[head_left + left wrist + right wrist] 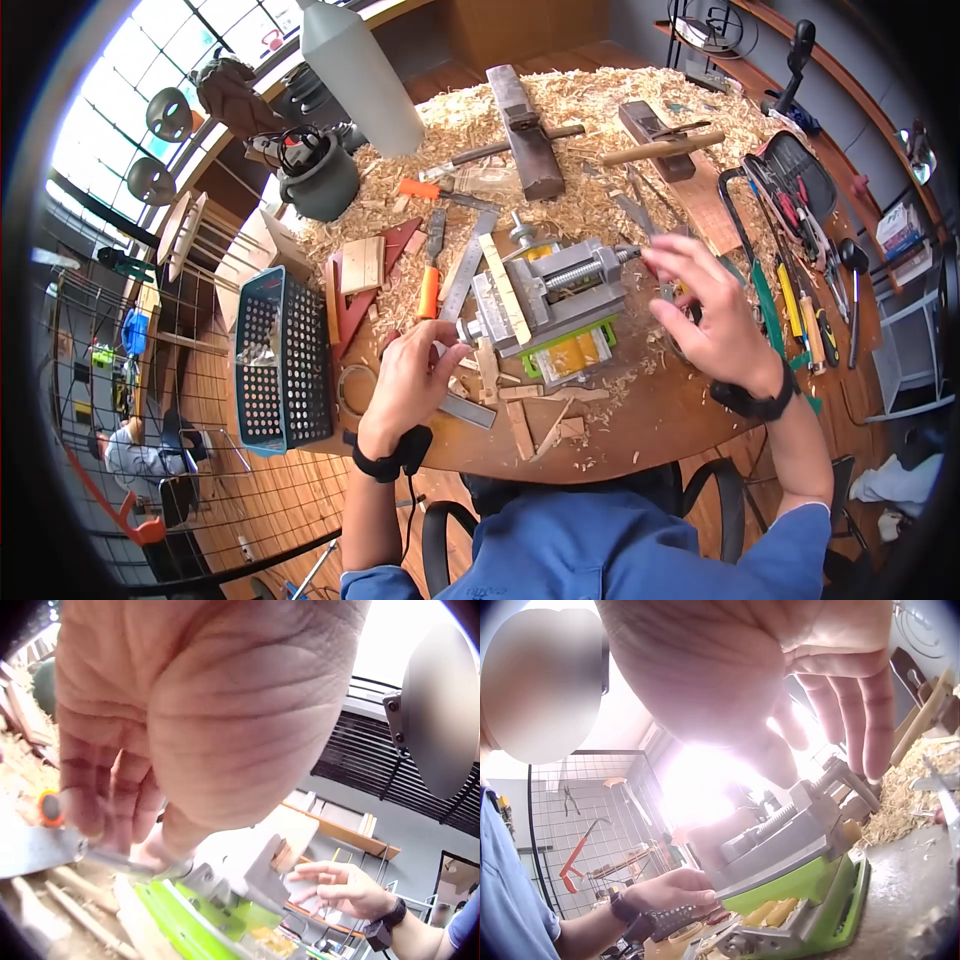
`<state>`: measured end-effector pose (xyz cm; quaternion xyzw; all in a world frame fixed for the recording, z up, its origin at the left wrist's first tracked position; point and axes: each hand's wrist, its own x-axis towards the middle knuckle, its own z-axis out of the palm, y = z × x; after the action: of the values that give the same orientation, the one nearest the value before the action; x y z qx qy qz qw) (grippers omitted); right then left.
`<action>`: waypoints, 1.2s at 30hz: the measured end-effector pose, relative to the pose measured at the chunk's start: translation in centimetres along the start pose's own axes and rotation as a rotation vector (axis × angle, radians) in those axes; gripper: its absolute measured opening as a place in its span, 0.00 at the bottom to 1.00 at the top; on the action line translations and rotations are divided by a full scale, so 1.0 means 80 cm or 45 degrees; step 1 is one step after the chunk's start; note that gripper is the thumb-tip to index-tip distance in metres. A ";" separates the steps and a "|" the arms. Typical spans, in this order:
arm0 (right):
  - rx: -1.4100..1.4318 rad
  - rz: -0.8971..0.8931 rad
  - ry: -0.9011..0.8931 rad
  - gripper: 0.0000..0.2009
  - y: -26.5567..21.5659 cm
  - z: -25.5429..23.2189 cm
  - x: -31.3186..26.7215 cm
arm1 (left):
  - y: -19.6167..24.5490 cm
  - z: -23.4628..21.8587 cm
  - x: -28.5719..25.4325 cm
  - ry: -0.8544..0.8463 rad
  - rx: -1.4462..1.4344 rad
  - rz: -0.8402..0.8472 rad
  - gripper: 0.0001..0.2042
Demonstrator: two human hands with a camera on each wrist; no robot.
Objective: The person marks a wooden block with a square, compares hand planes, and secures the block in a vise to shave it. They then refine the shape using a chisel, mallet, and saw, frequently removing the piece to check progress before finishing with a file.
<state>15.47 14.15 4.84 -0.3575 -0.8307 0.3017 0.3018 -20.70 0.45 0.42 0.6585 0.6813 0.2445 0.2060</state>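
Note:
A grey metal vise (590,283) on a green base (535,362) stands at the front of the table, with a narrow pale wood strip (506,290) lying across its left part. On the vise's left side, my left hand (410,380) has its thumb and fingertips around a thin metal handle (127,864). My right hand (718,310) hovers by the screw end on the right, its fingers loosely bent and spread. In the right wrist view, those fingertips (874,769) hang close to the crank rod (861,792); whether they touch it is unclear.
Wood offcuts (520,428) lie before the vise. A perforated basket (285,380) is at the left, beside an orange-handled chisel (429,290) and steel ruler (468,265). Shavings, wooden planes (528,140) and a tall white bottle (365,85) are behind; pliers and files (795,300) lie right.

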 end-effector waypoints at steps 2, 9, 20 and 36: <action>-0.144 -0.185 0.085 0.21 0.017 0.015 0.022 | -0.021 0.016 -0.008 0.028 0.010 0.057 0.15; -0.123 -0.233 0.082 0.16 0.041 0.036 0.041 | 0.004 -0.007 -0.024 0.009 -0.294 -0.202 0.20; -0.121 -0.240 0.139 0.17 0.047 0.040 0.045 | -0.029 0.026 0.018 0.286 0.130 -0.023 0.06; -0.124 -0.176 0.197 0.18 0.049 0.050 0.046 | -0.024 0.017 -0.009 0.201 0.185 -0.169 0.09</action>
<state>12.17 18.10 0.53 -0.3357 -0.8413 0.2109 0.3675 -21.37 -0.21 -1.81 0.6038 0.7534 0.2314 0.1193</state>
